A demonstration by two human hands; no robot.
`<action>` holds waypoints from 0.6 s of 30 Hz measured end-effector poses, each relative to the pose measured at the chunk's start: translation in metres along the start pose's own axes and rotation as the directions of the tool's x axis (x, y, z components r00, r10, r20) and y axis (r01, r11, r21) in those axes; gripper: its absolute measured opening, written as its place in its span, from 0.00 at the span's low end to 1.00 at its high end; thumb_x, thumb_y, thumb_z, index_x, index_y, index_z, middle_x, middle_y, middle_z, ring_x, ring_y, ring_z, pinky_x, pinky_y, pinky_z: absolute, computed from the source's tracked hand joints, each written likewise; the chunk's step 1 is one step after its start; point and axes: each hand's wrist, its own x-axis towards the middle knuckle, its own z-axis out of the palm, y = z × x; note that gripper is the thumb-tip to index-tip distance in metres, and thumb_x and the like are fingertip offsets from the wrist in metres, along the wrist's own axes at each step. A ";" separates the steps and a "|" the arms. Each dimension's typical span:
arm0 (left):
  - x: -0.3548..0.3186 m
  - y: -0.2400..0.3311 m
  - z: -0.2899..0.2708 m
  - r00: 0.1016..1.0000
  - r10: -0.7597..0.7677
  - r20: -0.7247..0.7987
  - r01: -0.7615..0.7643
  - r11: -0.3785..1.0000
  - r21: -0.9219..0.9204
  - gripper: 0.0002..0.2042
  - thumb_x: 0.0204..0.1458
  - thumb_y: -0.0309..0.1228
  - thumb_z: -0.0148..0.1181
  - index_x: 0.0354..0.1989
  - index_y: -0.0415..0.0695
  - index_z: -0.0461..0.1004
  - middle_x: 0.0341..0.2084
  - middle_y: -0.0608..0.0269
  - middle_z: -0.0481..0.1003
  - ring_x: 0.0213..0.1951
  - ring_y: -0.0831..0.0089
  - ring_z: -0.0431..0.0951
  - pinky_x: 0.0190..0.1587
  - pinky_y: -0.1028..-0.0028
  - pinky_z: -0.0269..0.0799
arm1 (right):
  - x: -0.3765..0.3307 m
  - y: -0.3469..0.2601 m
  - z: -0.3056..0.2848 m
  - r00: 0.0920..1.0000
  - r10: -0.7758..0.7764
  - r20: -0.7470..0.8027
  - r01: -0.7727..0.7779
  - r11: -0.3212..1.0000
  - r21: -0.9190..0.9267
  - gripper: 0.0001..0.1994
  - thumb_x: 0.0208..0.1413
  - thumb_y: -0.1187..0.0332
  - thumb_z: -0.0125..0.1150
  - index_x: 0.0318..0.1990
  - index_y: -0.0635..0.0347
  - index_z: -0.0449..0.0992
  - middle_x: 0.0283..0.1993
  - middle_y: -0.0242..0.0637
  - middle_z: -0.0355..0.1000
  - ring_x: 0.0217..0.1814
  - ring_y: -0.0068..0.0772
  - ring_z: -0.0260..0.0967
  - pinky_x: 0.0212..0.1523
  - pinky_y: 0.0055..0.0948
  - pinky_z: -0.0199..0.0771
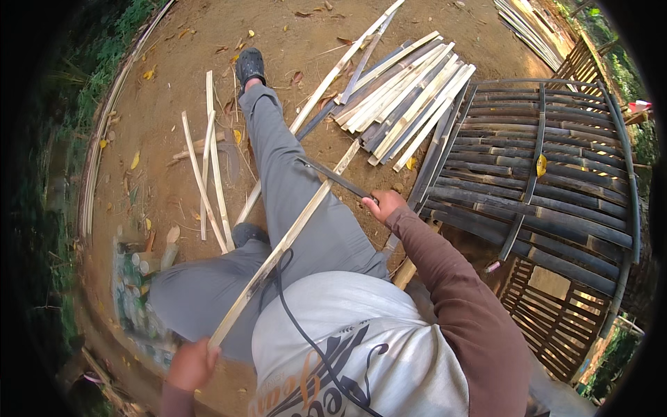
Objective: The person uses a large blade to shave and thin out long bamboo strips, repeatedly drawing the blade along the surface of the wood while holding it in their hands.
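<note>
A long, pale bamboo strip (pixel 281 250) slants across my lap and legs. Its lower end is in my closed left hand (pixel 191 364), at the lower left beside my thigh. The far end reaches toward a pile of split bamboo slats (pixel 406 94) on the ground. My right hand (pixel 386 206) grips a long, dark-bladed knife (pixel 337 178) by its handle. The blade crosses the strip near its far part, above my outstretched leg; whether it cuts into the strip I cannot tell. Most of the handle is hidden by my fingers.
To the right stands a dark bamboo slat bench (pixel 507 201). Several thin bamboo strips (pixel 212 167) lie on the dirt ground at left. Short bamboo pieces (pixel 149 263) and clear bottles (pixel 135 306) sit beside my left knee. A black cord (pixel 299 326) hangs down my shirt.
</note>
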 end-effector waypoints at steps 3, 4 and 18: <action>0.003 0.000 -0.001 1.000 0.020 -0.023 -0.019 1.000 0.024 0.13 0.64 0.40 0.64 0.40 0.41 0.75 0.26 0.41 0.79 0.34 0.37 0.80 0.37 0.45 0.75 | 0.017 0.015 -0.004 0.974 0.214 -0.077 -0.213 0.977 0.021 0.35 0.72 0.36 0.47 0.50 0.65 0.84 0.46 0.61 0.82 0.50 0.66 0.79 0.53 0.55 0.77; 0.003 -0.001 -0.001 0.999 0.021 -0.033 -0.020 0.999 0.041 0.13 0.64 0.40 0.63 0.40 0.41 0.75 0.26 0.41 0.78 0.33 0.37 0.80 0.37 0.45 0.75 | 0.022 0.017 -0.005 0.940 0.321 -0.119 -0.316 0.947 0.057 0.35 0.73 0.36 0.47 0.51 0.64 0.83 0.45 0.61 0.82 0.49 0.66 0.79 0.52 0.56 0.77; -0.006 -0.007 0.012 0.990 0.059 -0.125 -0.030 0.975 0.219 0.12 0.64 0.39 0.64 0.37 0.43 0.72 0.21 0.48 0.77 0.25 0.43 0.79 0.30 0.48 0.74 | 0.015 0.009 -0.048 0.980 -0.072 0.187 0.119 0.959 -0.256 0.36 0.70 0.34 0.49 0.51 0.64 0.85 0.43 0.58 0.83 0.48 0.62 0.81 0.53 0.53 0.79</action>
